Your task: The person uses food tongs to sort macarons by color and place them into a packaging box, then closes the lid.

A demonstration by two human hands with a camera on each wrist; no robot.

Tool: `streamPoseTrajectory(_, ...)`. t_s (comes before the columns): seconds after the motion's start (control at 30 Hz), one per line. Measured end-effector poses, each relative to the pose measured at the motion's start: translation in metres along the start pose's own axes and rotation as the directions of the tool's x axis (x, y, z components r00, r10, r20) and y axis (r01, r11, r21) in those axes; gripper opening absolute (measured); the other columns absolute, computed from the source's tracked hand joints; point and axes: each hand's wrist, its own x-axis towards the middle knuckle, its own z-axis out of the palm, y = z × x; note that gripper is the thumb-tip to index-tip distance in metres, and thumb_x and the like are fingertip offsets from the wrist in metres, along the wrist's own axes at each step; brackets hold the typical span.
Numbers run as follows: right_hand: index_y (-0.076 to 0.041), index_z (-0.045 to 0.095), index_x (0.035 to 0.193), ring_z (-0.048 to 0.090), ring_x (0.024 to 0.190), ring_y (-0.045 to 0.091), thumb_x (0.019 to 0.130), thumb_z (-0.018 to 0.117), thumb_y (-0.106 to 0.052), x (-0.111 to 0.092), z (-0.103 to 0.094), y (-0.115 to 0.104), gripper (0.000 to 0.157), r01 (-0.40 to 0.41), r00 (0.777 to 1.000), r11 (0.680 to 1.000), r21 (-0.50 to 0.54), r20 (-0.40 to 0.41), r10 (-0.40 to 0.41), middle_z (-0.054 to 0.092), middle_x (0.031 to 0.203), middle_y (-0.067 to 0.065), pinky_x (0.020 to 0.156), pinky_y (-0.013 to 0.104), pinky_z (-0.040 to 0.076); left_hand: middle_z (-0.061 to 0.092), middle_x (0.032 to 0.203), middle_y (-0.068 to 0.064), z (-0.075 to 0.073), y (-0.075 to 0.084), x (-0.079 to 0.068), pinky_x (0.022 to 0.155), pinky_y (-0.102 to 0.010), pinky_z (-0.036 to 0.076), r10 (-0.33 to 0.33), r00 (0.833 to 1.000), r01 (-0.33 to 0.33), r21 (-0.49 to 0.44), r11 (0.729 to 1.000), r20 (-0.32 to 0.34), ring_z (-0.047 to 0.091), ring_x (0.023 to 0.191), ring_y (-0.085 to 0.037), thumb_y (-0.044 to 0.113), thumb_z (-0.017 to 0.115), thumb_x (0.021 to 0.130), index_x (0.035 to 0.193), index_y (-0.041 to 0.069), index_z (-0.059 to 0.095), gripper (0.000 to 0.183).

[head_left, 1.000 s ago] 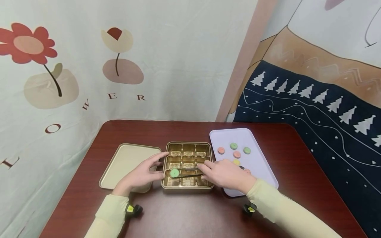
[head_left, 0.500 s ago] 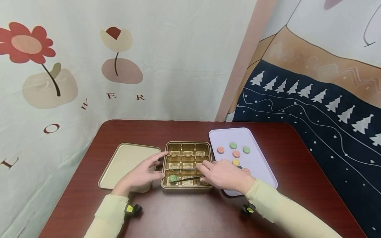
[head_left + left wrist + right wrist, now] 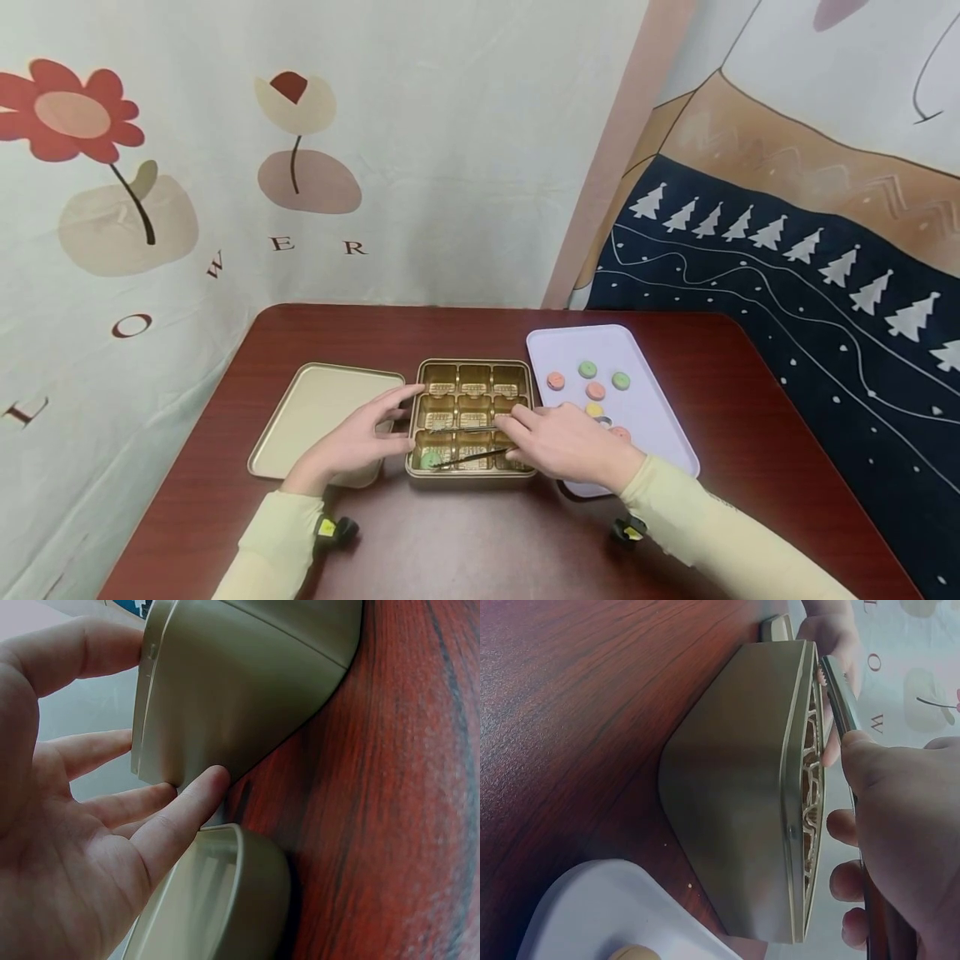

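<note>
My right hand (image 3: 573, 442) grips a pair of tongs (image 3: 842, 697), whose two arms stand apart over the gold box (image 3: 472, 480). A green macaron (image 3: 431, 460) lies in the box's front left compartment, by the tip of the lower tong arm. The box is divided into several square compartments. At its left side my left hand (image 3: 360, 437) has its fingers extended, and in the left wrist view its fingertips touch the box's rim and wall. Part of the tongs is hidden inside my right hand.
A pale gold lid (image 3: 322, 400) lies left of the box, partly under my left hand. On the right, a lilac tray (image 3: 652, 425) bears pink macarons (image 3: 596, 390), green macarons (image 3: 588, 369) and a yellow macaron (image 3: 594, 409). A patterned cloth (image 3: 465, 167) hangs behind the dark red table (image 3: 465, 533).
The green macaron has gone down from between the tong tips into the front left compartment. The tong arms have spread apart. My left hand has stayed at the box's side.
</note>
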Motion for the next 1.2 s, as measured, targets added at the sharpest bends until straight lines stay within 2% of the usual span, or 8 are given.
streamPoseTrajectory(0.27, -0.009, 0.060, 0.134, 0.064, 0.069, 0.013, 0.101, 0.069, -0.038, -0.008, -0.008, 0.007, 0.045, -0.052, 0.999, 0.998, -0.019, 0.002, 0.052, 0.061, 0.099, 0.000, 0.049, 0.030, 0.056, 0.024, 0.169, -0.029, 0.001, -0.003, 0.000, 0.109, -0.059, 0.053, -0.019, 1.000, 0.019, 0.006, 1.000, 0.001, 0.042, 0.140, -0.060, 0.012, 0.080, 0.088, 0.164, 0.006, 0.033, 0.089)
streamPoseTrajectory(0.4, -0.008, 0.059, 0.136, 0.066, 0.070, 0.016, 0.100, 0.070, -0.038, -0.017, -0.012, 0.015, 0.048, -0.110, 0.994, 0.993, -0.032, -0.001, 0.110, 0.064, 0.106, 0.002, 0.046, 0.035, 0.050, 0.025, 0.169, -0.027, 0.002, -0.002, 0.000, 0.110, -0.059, 0.052, -0.027, 1.000, 0.027, 0.005, 1.000, 0.002, 0.042, 0.141, -0.059, 0.012, 0.080, 0.088, 0.164, 0.008, 0.033, 0.089)
streamPoseTrajectory(0.47, -0.008, 0.059, 0.137, 0.071, 0.076, 0.019, 0.100, 0.070, -0.039, -0.023, -0.012, 0.021, 0.049, -0.138, 0.990, 0.989, -0.050, 0.000, 0.138, 0.069, 0.113, 0.007, 0.050, 0.039, 0.053, 0.026, 0.168, -0.028, 0.002, -0.002, 0.000, 0.110, -0.060, 0.052, -0.022, 1.000, 0.022, 0.003, 1.000, -0.001, 0.042, 0.140, -0.060, 0.012, 0.080, 0.088, 0.164, 0.007, 0.034, 0.088)
streamPoseTrajectory(0.6, -0.006, 0.057, 0.143, 0.076, 0.088, 0.026, 0.100, 0.071, -0.039, -0.039, -0.014, 0.034, 0.056, -0.206, 0.978, 0.977, -0.054, 0.031, 0.208, 0.071, 0.127, 0.014, 0.066, 0.045, 0.064, 0.026, 0.167, -0.030, 0.001, -0.003, 0.000, 0.109, -0.060, 0.052, -0.002, 1.000, 0.002, 0.001, 1.000, -0.001, 0.041, 0.140, -0.062, 0.010, 0.080, 0.089, 0.163, 0.004, 0.034, 0.087)
streamPoseTrajectory(0.73, -0.008, 0.056, 0.147, 0.072, 0.078, 0.025, 0.099, 0.073, -0.038, -0.057, -0.015, 0.046, 0.059, -0.285, 0.955, 0.958, -0.044, 0.071, 0.287, 0.071, 0.122, 0.010, 0.060, 0.044, 0.063, 0.025, 0.167, -0.031, 0.000, -0.003, 0.000, 0.109, -0.060, 0.052, -0.001, 1.000, 0.001, 0.001, 1.000, 0.001, 0.041, 0.139, -0.063, 0.010, 0.080, 0.089, 0.163, 0.003, 0.033, 0.087)
streamPoseTrajectory(0.8, -0.010, 0.057, 0.146, 0.065, 0.070, 0.020, 0.099, 0.073, -0.037, -0.065, -0.015, 0.052, 0.056, -0.324, 0.940, 0.945, -0.039, 0.100, 0.326, 0.070, 0.116, 0.008, 0.055, 0.038, 0.058, 0.025, 0.168, -0.030, 0.000, -0.003, 0.000, 0.109, -0.060, 0.052, -0.008, 1.000, 0.008, -0.001, 1.000, 0.001, 0.041, 0.140, -0.062, 0.010, 0.080, 0.089, 0.163, 0.004, 0.033, 0.088)
streamPoseTrajectory(0.97, -0.009, 0.058, 0.144, 0.062, 0.073, 0.013, 0.099, 0.074, -0.036, -0.084, -0.017, 0.066, 0.055, -0.422, 0.888, 0.906, -0.032, 0.186, 0.420, 0.069, 0.116, 0.006, 0.057, 0.029, 0.055, 0.023, 0.169, -0.028, 0.000, -0.004, 0.001, 0.110, -0.059, 0.052, -0.025, 1.000, 0.025, -0.002, 1.000, -0.003, 0.040, 0.142, -0.060, 0.010, 0.080, 0.089, 0.164, 0.008, 0.032, 0.089)
streamPoseTrajectory(1.2, -0.009, 0.055, 0.146, 0.069, 0.094, 0.020, 0.099, 0.073, -0.038, -0.116, -0.018, 0.079, 0.058, -0.564, 0.785, 0.824, -0.047, 0.279, 0.553, 0.070, 0.127, 0.012, 0.076, 0.042, 0.065, 0.021, 0.169, -0.029, 0.001, -0.005, 0.003, 0.110, -0.058, 0.052, -0.033, 0.999, 0.033, -0.003, 0.999, -0.002, 0.040, 0.141, -0.060, 0.010, 0.080, 0.089, 0.165, 0.009, 0.032, 0.090)
